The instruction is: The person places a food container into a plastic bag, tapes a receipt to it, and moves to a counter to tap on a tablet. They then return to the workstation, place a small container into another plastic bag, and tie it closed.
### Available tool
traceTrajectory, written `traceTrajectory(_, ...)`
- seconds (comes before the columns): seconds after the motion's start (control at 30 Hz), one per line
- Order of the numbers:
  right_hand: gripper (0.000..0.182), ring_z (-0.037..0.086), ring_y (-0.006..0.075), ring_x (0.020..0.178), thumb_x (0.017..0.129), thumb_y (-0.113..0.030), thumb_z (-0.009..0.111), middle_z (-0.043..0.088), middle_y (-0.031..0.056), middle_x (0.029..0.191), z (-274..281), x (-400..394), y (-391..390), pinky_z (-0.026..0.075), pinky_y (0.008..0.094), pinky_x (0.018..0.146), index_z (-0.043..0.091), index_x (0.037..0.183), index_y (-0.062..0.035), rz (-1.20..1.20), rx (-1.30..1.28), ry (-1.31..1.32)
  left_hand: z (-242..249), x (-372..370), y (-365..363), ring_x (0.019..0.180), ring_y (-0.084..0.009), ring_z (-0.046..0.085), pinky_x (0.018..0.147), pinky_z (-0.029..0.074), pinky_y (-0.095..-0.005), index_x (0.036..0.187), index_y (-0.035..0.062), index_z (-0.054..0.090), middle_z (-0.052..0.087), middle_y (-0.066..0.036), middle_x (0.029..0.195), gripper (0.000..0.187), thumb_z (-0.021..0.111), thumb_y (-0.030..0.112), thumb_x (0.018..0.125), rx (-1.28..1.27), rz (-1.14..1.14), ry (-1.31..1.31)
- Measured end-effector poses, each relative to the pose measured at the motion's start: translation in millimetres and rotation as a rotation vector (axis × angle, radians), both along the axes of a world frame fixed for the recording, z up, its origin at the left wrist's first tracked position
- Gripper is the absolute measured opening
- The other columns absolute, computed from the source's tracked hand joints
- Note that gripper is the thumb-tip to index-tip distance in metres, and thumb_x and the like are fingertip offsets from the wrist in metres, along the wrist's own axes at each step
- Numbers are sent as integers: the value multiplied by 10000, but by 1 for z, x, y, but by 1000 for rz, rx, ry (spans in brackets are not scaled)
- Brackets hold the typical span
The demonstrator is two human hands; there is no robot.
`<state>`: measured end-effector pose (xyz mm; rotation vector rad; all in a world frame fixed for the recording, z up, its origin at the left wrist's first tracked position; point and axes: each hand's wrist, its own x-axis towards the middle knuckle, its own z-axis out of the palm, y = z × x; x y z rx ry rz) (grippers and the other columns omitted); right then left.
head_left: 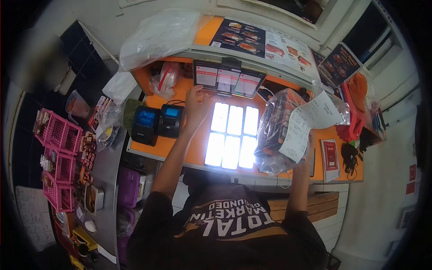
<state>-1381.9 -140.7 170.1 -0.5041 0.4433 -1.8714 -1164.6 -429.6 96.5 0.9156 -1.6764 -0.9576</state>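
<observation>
My left hand reaches forward over the orange counter, its fingertips at the lower left edge of a propped tablet showing red and white panels. It holds nothing. My right hand grips a clear plastic bag packed with orange-and-dark food items, held above the counter's right half. A long white receipt hangs on the front of the bag and hides most of that hand.
A glaring white screen lies flat between my arms. Two dark receipt printers stand to the left. Pink baskets line a steel side counter. Menu posters and a big plastic bag sit at the back.
</observation>
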Motion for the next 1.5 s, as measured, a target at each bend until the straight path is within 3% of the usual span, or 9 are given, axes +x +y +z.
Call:
traceTrajectory(0.1, 782, 570, 368, 1171, 877, -520, 455, 513, 253, 1327, -2, 3, -1, 513, 665, 855, 340, 1439, 11, 23, -1, -8, 26, -5, 12, 961, -300, 639, 810, 539, -374, 1279, -16, 509, 590, -198, 1119, 436, 591, 104, 868, -173, -66, -127)
traceTrajectory(0.2, 782, 568, 369, 1172, 875, -526, 448, 515, 259, 1319, -6, 1, -2, 514, 660, 860, 345, 1438, 7, -10, 36, 49, 32, -13, 15, 909, -322, 657, 765, 548, -398, 1354, -25, 453, 634, -207, 1038, 523, 567, 135, 869, -564, -122, -467)
traceTrajectory(0.3, 772, 562, 372, 1180, 873, -519, 446, 518, 263, 1314, -9, 0, -4, 512, 660, 864, 355, 1436, 2, -26, 34, 68, 50, -17, 31, 844, -340, 671, 719, 551, -423, 1423, -26, 373, 664, -197, 979, 615, 553, 167, 868, -358, -205, -656)
traceTrajectory(0.53, 707, 630, 413, 1081, 896, -393, 511, 519, 314, 1291, 2, 9, -6, 511, 664, 864, 345, 1406, 68, -48, -1, 16, 44, -20, 29, 796, -314, 686, 676, 559, -408, 1488, -17, 254, 673, -182, 980, 708, 548, 163, 869, -368, -250, -684)
traceTrajectory(0.9, 795, 592, 376, 1141, 851, -511, 434, 512, 262, 1327, -11, 6, -9, 547, 628, 837, 338, 1436, 18, -52, 60, 64, 44, -21, 28, 816, -330, 683, 698, 559, -408, 1523, 1, 115, 667, -188, 1011, 830, 587, 180, 864, -365, -251, -748)
traceTrajectory(1.13, 729, 600, 339, 1134, 881, -443, 497, 535, 240, 1298, 8, 24, -15, 568, 611, 809, 350, 1418, 27, -63, 10, 77, 45, -16, 35, 833, -344, 674, 709, 552, -418, 1528, 13, 77, 626, -226, 1102, 856, 585, 190, 863, -260, -313, -776)
traceTrajectory(1.23, 735, 598, 336, 1139, 881, -451, 494, 534, 243, 1296, -15, 7, -10, 564, 619, 809, 343, 1425, 18, -123, 129, 143, 29, -16, 37, 702, -254, 663, 573, 525, -332, 1528, -3, 101, 662, -178, 910, 890, 658, 198, 863, -370, -265, -734)
traceTrajectory(1.37, 743, 599, 334, 1138, 882, -456, 482, 527, 244, 1303, -36, -7, -6, 557, 631, 817, 329, 1430, 22, -205, 231, 148, 26, -14, 41, 713, -249, 660, 583, 526, -333, 1529, 5, 114, 654, -163, 909, 870, 652, 198, 873, -390, -277, -655)
traceTrajectory(1.5, 737, 599, 342, 1136, 890, -463, 464, 526, 243, 1308, -2, 19, -13, 548, 641, 828, 331, 1427, 23, -99, 114, 113, 38, -11, 45, 696, -237, 647, 591, 524, -328, 1527, 2, 127, 647, -152, 898, 855, 650, 200, 880, -353, -278, -675)
